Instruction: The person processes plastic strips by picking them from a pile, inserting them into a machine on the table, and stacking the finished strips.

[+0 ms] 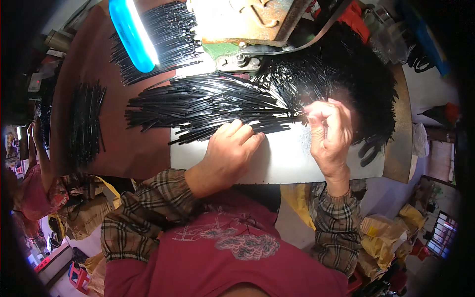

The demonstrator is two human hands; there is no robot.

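Note:
Many thin, glossy black strips (198, 101) lie in a loose heap, running mostly sideways over a white board (292, 158). My left hand (230, 152) is closed at the near edge of this heap, its fingers curled over the lowest strips. Beyond its thumb, a strip's end pokes out to the right. My right hand (332, 131) is raised by the heap's right end, thumb and forefinger together in a pinch. Whatever is between those fingertips is too small and glare-washed to tell. Behind this hand spreads a large, dense mass of black strips (371, 89).
A rusty machine (242, 22) with a green base (222, 55) stands at the far middle, beside a lit blue lamp (132, 34). More strip bundles lie at far left (153, 44) and left (86, 123) on the brown table (131, 153). Sacks (388, 235) sit at lower right.

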